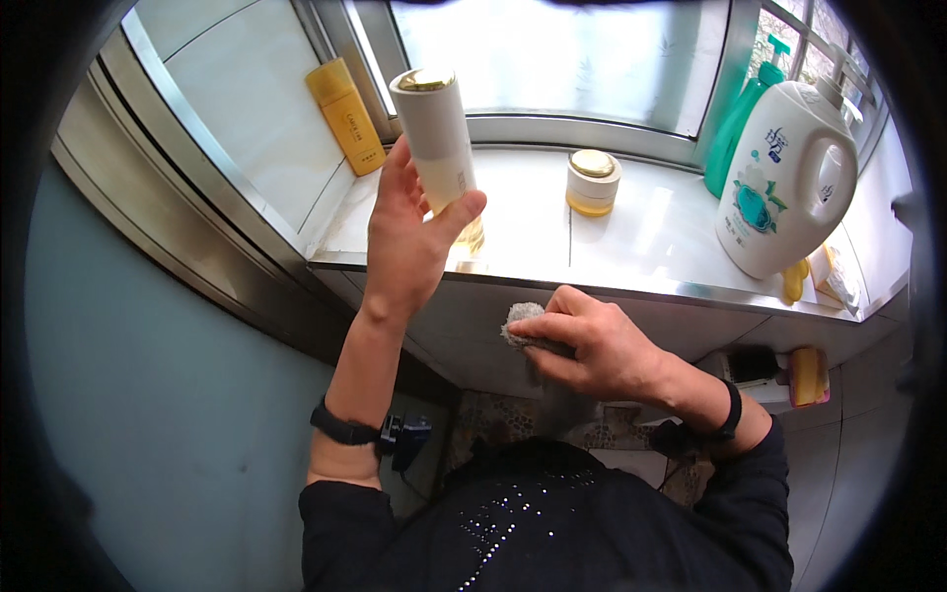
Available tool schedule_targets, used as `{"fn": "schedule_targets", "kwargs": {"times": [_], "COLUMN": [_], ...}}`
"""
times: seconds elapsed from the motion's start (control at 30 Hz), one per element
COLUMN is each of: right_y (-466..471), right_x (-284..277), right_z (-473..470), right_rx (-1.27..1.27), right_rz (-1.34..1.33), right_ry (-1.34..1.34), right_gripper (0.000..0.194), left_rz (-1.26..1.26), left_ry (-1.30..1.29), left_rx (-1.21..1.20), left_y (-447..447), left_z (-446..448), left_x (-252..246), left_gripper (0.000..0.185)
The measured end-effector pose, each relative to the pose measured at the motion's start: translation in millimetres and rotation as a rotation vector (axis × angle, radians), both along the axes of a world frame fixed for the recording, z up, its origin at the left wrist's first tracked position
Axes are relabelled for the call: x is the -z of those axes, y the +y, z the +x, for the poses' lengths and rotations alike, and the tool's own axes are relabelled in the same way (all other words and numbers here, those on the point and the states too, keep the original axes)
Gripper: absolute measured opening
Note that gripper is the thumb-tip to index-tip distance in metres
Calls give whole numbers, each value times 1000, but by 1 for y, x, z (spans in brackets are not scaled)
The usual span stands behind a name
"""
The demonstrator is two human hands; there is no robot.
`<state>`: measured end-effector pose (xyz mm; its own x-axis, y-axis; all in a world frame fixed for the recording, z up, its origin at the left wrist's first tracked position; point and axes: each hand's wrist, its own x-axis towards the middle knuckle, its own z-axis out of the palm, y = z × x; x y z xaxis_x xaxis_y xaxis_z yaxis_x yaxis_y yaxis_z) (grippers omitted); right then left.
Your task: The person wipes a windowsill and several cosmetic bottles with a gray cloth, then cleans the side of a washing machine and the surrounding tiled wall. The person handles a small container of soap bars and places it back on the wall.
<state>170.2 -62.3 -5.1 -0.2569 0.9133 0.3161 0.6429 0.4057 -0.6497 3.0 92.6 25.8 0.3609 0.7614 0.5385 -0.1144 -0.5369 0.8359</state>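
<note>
My left hand (414, 229) is wrapped around a tall cosmetic bottle (436, 133) with a white upper part, a clear yellowish base and a gold-topped cap. It holds the bottle upright at the left part of the tiled windowsill (518, 222); whether the base touches the sill cannot be told. My right hand (599, 340) pinches a bunched grey cloth (524, 318) in front of the sill's edge, and part of the cloth is hidden by the fingers. A short cosmetic jar (593, 181) with a gold lid stands on the sill, right of the bottle.
A yellow bottle (346, 118) leans in the left corner. At right stand a large white jug (784, 177) with a handle and a green pump bottle (740, 133). Small yellow items (796, 280) lie by the jug. A brush (751, 364) and a sponge (809, 376) sit lower right.
</note>
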Motion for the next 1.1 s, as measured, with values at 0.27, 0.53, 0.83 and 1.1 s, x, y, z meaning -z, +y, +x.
{"fn": "schedule_targets", "kwargs": {"times": [0.27,0.53,0.83,1.1], "right_y": [-39,-58,-62,-49], "right_x": [7,18,-26,-31], "right_z": [27,44,81,90], "right_rx": [133,189,78,239], "right_rz": [-19,-4,-37,-247], "right_ry": [38,83,256,1068], "right_gripper": [29,28,53,41], "left_rz": [-240,-285,-262,-232], "left_ry": [1,75,153,233], "left_rx": [141,162,194,57], "left_y": [33,44,50,42], "left_z": [72,104,107,91], "left_x": [-3,-4,-3,3], "left_gripper": [55,56,59,76]}}
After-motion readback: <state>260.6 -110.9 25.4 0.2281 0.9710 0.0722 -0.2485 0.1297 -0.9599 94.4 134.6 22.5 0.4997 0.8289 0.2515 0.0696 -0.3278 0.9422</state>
